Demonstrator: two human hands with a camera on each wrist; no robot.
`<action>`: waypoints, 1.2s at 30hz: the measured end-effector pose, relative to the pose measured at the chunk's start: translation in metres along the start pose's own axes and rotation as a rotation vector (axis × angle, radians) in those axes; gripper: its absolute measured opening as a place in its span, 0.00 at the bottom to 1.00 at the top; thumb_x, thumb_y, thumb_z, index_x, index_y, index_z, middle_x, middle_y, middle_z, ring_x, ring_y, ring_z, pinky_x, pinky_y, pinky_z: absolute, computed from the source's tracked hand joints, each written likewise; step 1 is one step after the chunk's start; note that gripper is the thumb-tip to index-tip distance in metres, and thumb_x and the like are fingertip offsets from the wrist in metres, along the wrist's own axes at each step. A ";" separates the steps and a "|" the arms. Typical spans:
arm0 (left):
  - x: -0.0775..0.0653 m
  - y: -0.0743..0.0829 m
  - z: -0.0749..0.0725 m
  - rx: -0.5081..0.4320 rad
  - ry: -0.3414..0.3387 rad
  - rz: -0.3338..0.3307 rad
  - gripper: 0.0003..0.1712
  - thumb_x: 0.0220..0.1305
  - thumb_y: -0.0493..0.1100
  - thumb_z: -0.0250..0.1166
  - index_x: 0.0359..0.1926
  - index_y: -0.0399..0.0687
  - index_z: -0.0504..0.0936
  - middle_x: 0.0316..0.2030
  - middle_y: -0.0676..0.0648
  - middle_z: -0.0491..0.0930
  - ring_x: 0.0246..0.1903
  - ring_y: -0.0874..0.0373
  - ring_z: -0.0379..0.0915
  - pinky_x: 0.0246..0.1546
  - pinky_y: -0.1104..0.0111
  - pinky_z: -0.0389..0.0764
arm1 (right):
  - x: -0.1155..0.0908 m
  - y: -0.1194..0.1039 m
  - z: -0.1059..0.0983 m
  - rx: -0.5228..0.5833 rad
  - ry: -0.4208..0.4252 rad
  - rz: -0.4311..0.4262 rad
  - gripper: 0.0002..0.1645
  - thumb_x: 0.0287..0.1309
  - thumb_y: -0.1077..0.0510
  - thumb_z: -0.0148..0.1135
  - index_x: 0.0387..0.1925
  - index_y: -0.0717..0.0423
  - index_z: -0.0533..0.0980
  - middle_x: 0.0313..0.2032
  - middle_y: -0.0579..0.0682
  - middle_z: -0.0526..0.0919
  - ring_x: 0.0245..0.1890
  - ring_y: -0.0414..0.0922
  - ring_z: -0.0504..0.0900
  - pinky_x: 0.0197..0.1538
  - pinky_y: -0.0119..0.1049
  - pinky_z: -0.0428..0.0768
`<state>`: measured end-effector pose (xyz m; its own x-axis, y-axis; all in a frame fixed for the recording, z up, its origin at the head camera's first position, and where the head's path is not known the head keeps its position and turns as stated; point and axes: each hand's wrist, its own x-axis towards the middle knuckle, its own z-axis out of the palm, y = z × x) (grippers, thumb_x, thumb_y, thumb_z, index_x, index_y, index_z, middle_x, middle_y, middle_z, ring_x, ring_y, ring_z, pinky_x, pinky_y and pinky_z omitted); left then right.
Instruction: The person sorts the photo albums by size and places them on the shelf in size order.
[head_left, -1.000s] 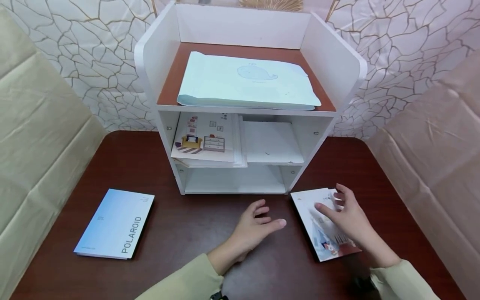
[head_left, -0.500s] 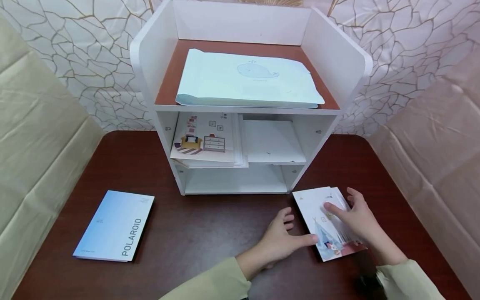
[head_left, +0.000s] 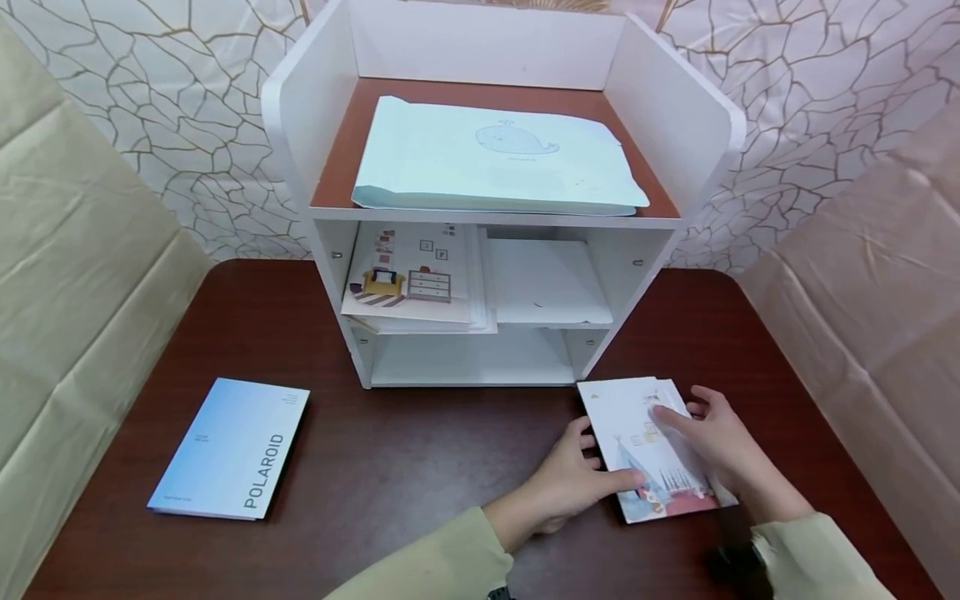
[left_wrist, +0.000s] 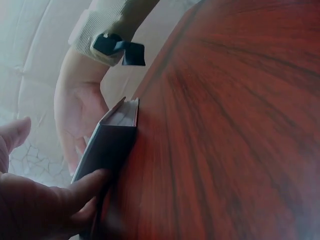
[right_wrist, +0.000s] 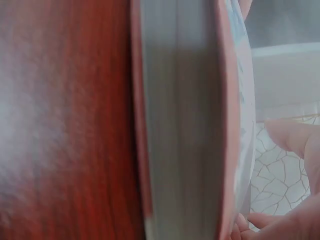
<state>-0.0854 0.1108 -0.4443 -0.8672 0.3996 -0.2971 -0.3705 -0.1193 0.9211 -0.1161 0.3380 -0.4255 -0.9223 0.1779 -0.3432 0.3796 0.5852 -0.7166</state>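
A thick book with a white illustrated cover and a barcode lies on the table to the right. My left hand is at its left edge. In the left wrist view, fingers touch the dark spine while the thumb stands off the cover. On the other side, my right hand reaches along the right edge, thumb over the cover. The right wrist view shows the page block between pinkish covers. There the right thumb is apart from the cover, with other fingers at the far edge.
A white shelf unit stands at the back. A pale whale-print packet lies on its top, and illustrated books lie on the middle shelf. A blue POLAROID book lies on the dark wooden table, far left.
My left hand has moved right, from bare table to the book's left edge. The right hand has come down closer to the right edge. The book has shifted slightly left in the last half second.
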 end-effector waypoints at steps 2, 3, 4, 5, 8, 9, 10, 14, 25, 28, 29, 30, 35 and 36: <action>0.001 -0.002 -0.003 -0.042 -0.013 0.001 0.48 0.49 0.35 0.76 0.67 0.43 0.59 0.52 0.44 0.69 0.46 0.52 0.74 0.42 0.61 0.80 | -0.002 -0.001 0.001 -0.007 -0.015 0.011 0.65 0.59 0.36 0.62 0.71 0.74 0.37 0.62 0.74 0.55 0.58 0.62 0.61 0.59 0.55 0.66; 0.001 -0.002 -0.004 -0.068 -0.022 0.001 0.47 0.50 0.34 0.75 0.67 0.42 0.58 0.51 0.44 0.69 0.44 0.52 0.75 0.40 0.61 0.81 | -0.003 -0.001 0.002 -0.015 -0.021 0.015 0.64 0.59 0.36 0.62 0.71 0.75 0.38 0.62 0.74 0.56 0.58 0.62 0.62 0.59 0.55 0.67; 0.002 -0.003 -0.005 -0.087 -0.028 0.000 0.46 0.50 0.33 0.75 0.66 0.41 0.59 0.50 0.43 0.69 0.41 0.53 0.76 0.37 0.61 0.81 | -0.004 -0.002 0.003 -0.025 -0.024 0.020 0.64 0.58 0.35 0.62 0.71 0.75 0.39 0.62 0.73 0.57 0.57 0.62 0.63 0.58 0.54 0.68; 0.002 -0.003 -0.007 -0.104 -0.036 -0.002 0.45 0.50 0.31 0.74 0.66 0.41 0.59 0.48 0.43 0.70 0.39 0.53 0.77 0.35 0.61 0.82 | -0.004 -0.002 0.004 -0.031 -0.030 0.027 0.65 0.58 0.34 0.62 0.71 0.75 0.40 0.62 0.72 0.58 0.57 0.61 0.63 0.58 0.54 0.69; 0.001 -0.002 -0.014 -0.113 -0.050 -0.017 0.43 0.51 0.31 0.73 0.64 0.40 0.59 0.45 0.43 0.71 0.34 0.53 0.79 0.32 0.61 0.83 | -0.006 -0.003 0.007 -0.045 -0.028 0.037 0.65 0.57 0.31 0.61 0.70 0.75 0.44 0.61 0.71 0.60 0.56 0.59 0.67 0.54 0.49 0.73; 0.000 -0.001 -0.016 -0.105 -0.055 -0.023 0.42 0.51 0.31 0.73 0.64 0.39 0.60 0.44 0.43 0.71 0.33 0.53 0.80 0.31 0.60 0.83 | -0.006 -0.003 0.008 -0.046 -0.017 0.036 0.64 0.56 0.30 0.61 0.70 0.75 0.47 0.60 0.70 0.62 0.54 0.57 0.70 0.52 0.46 0.76; -0.001 0.000 -0.020 -0.091 -0.056 -0.031 0.42 0.52 0.32 0.73 0.63 0.39 0.60 0.44 0.43 0.71 0.32 0.53 0.80 0.31 0.61 0.83 | -0.007 -0.004 0.010 -0.038 -0.004 0.035 0.63 0.55 0.30 0.61 0.69 0.75 0.50 0.59 0.68 0.64 0.51 0.55 0.72 0.48 0.42 0.78; -0.004 0.005 -0.032 -0.066 -0.066 -0.046 0.41 0.53 0.34 0.74 0.63 0.38 0.60 0.45 0.42 0.70 0.33 0.53 0.80 0.31 0.61 0.83 | -0.012 -0.004 0.017 0.021 0.055 0.003 0.55 0.55 0.31 0.62 0.66 0.68 0.59 0.52 0.61 0.69 0.37 0.46 0.78 0.34 0.33 0.81; -0.017 0.024 -0.064 0.001 -0.141 -0.030 0.38 0.57 0.40 0.72 0.64 0.39 0.61 0.50 0.40 0.67 0.36 0.51 0.80 0.36 0.59 0.83 | -0.029 -0.025 0.034 0.254 0.024 -0.104 0.49 0.58 0.38 0.65 0.64 0.59 0.50 0.46 0.64 0.79 0.31 0.52 0.86 0.32 0.44 0.84; -0.021 0.029 -0.070 -0.021 -0.166 -0.016 0.36 0.59 0.39 0.70 0.63 0.38 0.61 0.48 0.39 0.71 0.37 0.50 0.81 0.37 0.58 0.83 | -0.031 -0.030 0.037 0.294 -0.015 -0.112 0.46 0.58 0.39 0.65 0.64 0.59 0.54 0.44 0.62 0.82 0.31 0.54 0.86 0.34 0.46 0.84; -0.023 0.031 -0.071 -0.030 -0.173 -0.014 0.36 0.59 0.39 0.70 0.63 0.38 0.61 0.47 0.39 0.72 0.37 0.49 0.81 0.38 0.57 0.83 | -0.032 -0.032 0.037 0.303 -0.026 -0.118 0.45 0.58 0.39 0.65 0.64 0.59 0.55 0.43 0.62 0.82 0.32 0.54 0.86 0.34 0.46 0.84; -0.024 0.032 -0.072 -0.034 -0.175 -0.012 0.36 0.59 0.39 0.70 0.63 0.39 0.60 0.47 0.39 0.73 0.38 0.49 0.81 0.38 0.57 0.82 | -0.032 -0.033 0.038 0.310 -0.036 -0.120 0.44 0.58 0.39 0.65 0.63 0.58 0.56 0.43 0.61 0.82 0.32 0.55 0.86 0.34 0.47 0.84; -0.032 0.038 -0.075 -0.016 -0.176 0.007 0.37 0.60 0.39 0.70 0.65 0.41 0.59 0.48 0.40 0.74 0.40 0.50 0.80 0.39 0.58 0.81 | -0.033 -0.038 0.039 0.338 -0.052 -0.153 0.41 0.59 0.40 0.65 0.62 0.56 0.59 0.44 0.61 0.83 0.33 0.55 0.86 0.35 0.47 0.84; -0.033 0.039 -0.076 -0.007 -0.170 0.016 0.37 0.60 0.39 0.69 0.65 0.42 0.60 0.48 0.41 0.74 0.40 0.51 0.79 0.38 0.59 0.81 | -0.033 -0.039 0.040 0.345 -0.051 -0.159 0.40 0.59 0.40 0.65 0.62 0.56 0.59 0.44 0.61 0.82 0.33 0.56 0.86 0.35 0.48 0.83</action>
<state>-0.0959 0.0237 -0.4180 -0.8044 0.5457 -0.2351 -0.3599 -0.1327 0.9235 -0.0979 0.2778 -0.4101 -0.9699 0.0617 -0.2354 0.2430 0.3002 -0.9224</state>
